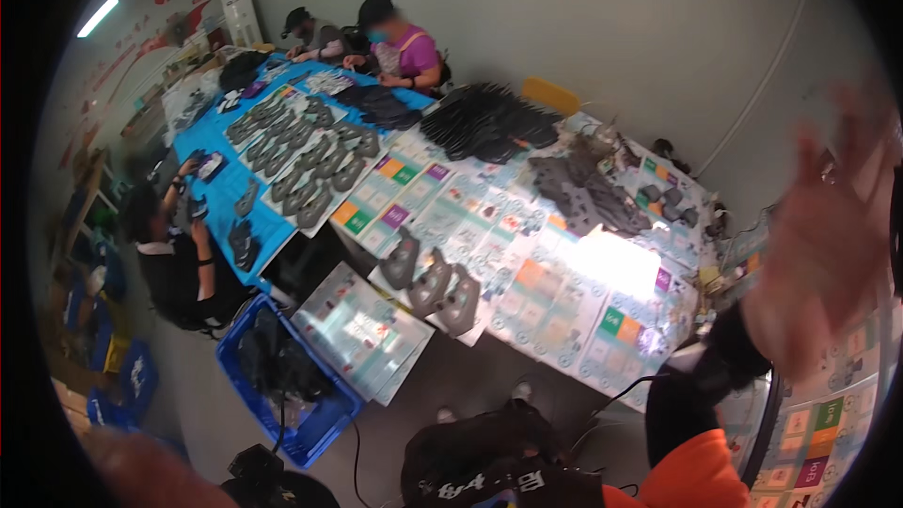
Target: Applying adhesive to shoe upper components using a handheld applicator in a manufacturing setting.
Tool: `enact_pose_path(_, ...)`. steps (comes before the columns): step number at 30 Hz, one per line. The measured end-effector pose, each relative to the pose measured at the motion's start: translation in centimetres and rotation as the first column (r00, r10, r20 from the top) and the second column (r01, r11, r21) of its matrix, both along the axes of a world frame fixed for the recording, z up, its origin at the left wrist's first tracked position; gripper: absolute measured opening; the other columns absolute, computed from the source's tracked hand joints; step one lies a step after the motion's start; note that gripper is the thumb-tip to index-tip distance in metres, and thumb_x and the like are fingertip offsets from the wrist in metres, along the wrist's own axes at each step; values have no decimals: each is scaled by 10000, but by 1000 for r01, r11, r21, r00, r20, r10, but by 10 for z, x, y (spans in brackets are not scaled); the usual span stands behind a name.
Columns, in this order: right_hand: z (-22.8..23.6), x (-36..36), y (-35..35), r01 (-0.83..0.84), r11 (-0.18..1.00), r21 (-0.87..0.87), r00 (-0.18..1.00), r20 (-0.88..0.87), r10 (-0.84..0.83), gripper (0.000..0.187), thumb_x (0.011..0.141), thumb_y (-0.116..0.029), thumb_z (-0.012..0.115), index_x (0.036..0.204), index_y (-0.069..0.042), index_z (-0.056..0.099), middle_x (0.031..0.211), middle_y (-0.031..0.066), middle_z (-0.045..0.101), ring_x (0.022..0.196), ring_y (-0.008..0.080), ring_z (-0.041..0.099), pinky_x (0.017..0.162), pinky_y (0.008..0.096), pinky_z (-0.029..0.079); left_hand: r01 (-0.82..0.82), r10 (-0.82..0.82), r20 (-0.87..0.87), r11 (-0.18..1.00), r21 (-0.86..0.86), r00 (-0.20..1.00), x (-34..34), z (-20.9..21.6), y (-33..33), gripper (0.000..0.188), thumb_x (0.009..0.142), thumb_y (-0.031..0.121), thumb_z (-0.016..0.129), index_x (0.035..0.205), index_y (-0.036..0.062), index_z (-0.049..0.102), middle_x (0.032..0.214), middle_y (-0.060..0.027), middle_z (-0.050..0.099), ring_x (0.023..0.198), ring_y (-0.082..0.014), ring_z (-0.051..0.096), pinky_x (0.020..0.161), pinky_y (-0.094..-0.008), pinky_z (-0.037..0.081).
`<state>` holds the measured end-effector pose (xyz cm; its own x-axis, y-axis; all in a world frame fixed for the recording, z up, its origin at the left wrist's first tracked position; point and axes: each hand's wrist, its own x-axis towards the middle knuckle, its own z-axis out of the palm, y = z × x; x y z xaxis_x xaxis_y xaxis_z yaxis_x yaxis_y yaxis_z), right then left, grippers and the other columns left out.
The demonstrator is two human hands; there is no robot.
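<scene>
Fingers apart, my right hand [811,268] looks empty; my left hand's [155,472] grip I cannot tell. Steadying both would suit grey moulded pieces [431,286] ahead, between them.

1. Right hand [811,263]: motion-blurred; I lose its fingertips toward the dark rim.
2. Left hand [155,472]: blurred and cut by the lower edge; I cannot separate its fingers.
3. Orange sleeve [696,472]: cropped by the lower edge.
4. Blue crate [317,436]: floor largely hidden from me beneath tangled dark pieces [273,357].
5. Patterned tabletop [527,306]: print partly washed out by glare [616,263].
6. Grey contoured pieces [313,162], far rows: finer details too small for me to resolve.
7. Co-worker in purple [419,54]: lower body hidden by the table; handled item too small to identify.
</scene>
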<state>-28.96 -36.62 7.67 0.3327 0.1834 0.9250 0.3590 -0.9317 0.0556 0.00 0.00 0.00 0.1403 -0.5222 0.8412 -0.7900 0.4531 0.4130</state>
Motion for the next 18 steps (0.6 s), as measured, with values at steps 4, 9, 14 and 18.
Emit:
enact_pose_path(4,-165,47,-155,410,618,670,908,-239,-344,368,894,0,648,1256,-27,587,1248,85,601,1122,185,579,869,312,503,-429,508,-472,861,272,720,19,-112,-53,354,996,254,589,1251,10,560,1000,-77,648,712,-76,543,596,-196,395)
enact_pose_path(9,-450,11,-357,875,124,467,479,-802,-356,355,748,-264,800,950,-35,619,901,204,674,865,374,666,760,448,526,-177,717,-580,675,717,386,49,-412,32,323,979,189,620,1260,32,584,944,-45,686,736,-117,653,594,-245,511)
enact_pose_path(14,-626,13,-411,936,2,351,323,-860,-396,558,669,-380,867,939,46,628,957,236,702,956,394,678,834,439,538,288,877,-446,480,829,-179,-86,-510,103,403,962,313,639,1268,57,582,1028,-95,722,821,-190,676,651,-320,539)
enact_pose_path(18,-768,9,-494,866,-313,389,423,-905,44,574,670,-294,850,1059,54,612,1030,179,698,960,314,680,803,452,539,-138,535,138,-41,990,833,-153,-490,109,367,907,252,696,1191,31,621,1026,-116,717,902,-279,673,756,-403,555)
